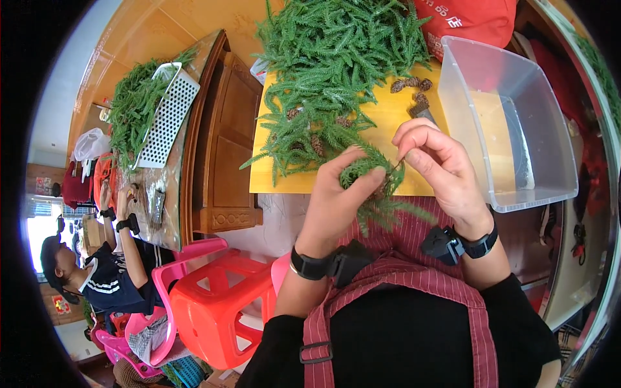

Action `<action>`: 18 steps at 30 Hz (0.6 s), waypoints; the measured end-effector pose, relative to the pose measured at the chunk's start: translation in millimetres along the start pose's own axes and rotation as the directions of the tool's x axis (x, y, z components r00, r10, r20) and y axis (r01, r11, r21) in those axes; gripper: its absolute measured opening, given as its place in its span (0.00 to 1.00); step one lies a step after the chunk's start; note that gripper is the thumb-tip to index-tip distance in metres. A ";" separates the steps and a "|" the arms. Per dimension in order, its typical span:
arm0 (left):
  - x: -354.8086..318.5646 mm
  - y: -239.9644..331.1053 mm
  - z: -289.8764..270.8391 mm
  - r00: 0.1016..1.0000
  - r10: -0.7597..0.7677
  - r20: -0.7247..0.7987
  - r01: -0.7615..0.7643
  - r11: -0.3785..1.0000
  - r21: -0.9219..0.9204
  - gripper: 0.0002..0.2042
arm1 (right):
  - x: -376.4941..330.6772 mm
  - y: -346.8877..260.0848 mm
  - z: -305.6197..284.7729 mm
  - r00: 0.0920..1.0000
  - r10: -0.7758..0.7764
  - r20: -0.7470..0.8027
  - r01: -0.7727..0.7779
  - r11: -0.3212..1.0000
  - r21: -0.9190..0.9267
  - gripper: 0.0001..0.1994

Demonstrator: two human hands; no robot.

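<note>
My left hand (pixel 334 202) is closed round a green artificial pine sprig (pixel 383 212), held just over the near edge of the yellow table (pixel 262 176). Beside it, my right hand (pixel 446 169) is pinched at the sprig's right side, with a thin dark strand, perhaps wire or stem, at its fingertips. Beyond my hands lies a big heap of pine sprigs (pixel 343 55), with brown pine cones (pixel 317 144) among its nearer sprigs. More pine cones (pixel 405 84) lie to the right of the heap, near a dark small block (pixel 424 111).
On the right stands a clear plastic bin (pixel 540 155), with a red bag (pixel 466 22) behind it. A red stool (pixel 217 304) is at my left. Further left, a person (pixel 97 271) works at another table bearing a white perforated basket (pixel 169 119) and greenery (pixel 136 97).
</note>
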State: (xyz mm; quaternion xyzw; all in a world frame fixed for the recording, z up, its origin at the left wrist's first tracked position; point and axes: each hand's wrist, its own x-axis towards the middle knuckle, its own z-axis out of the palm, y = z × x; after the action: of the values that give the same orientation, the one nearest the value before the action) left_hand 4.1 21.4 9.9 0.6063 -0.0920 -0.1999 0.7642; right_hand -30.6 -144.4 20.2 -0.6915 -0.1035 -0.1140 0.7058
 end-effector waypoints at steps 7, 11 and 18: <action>6.7 -6.2 -20.8 0.876 -0.215 0.433 0.349 0.901 -0.258 0.15 | 1.7 -9.0 0.8 0.984 -0.035 0.173 0.032 0.999 0.019 0.03; 12.0 -2.7 -21.2 0.790 -0.196 0.581 0.418 0.866 -0.276 0.15 | 2.0 -7.5 -2.8 0.971 -0.112 0.212 0.115 0.993 -0.003 0.04; 15.4 -14.0 -21.5 0.798 -0.185 0.573 0.452 0.813 -0.368 0.15 | -3.1 -5.4 1.3 0.989 0.047 0.141 -0.074 0.979 0.190 0.04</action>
State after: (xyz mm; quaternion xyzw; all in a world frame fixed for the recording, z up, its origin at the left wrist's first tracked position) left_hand 23.5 31.6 -10.5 0.3249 -0.1310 -0.4999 0.7920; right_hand -35.2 -143.1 24.4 -0.6283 -0.1409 -0.0343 0.7643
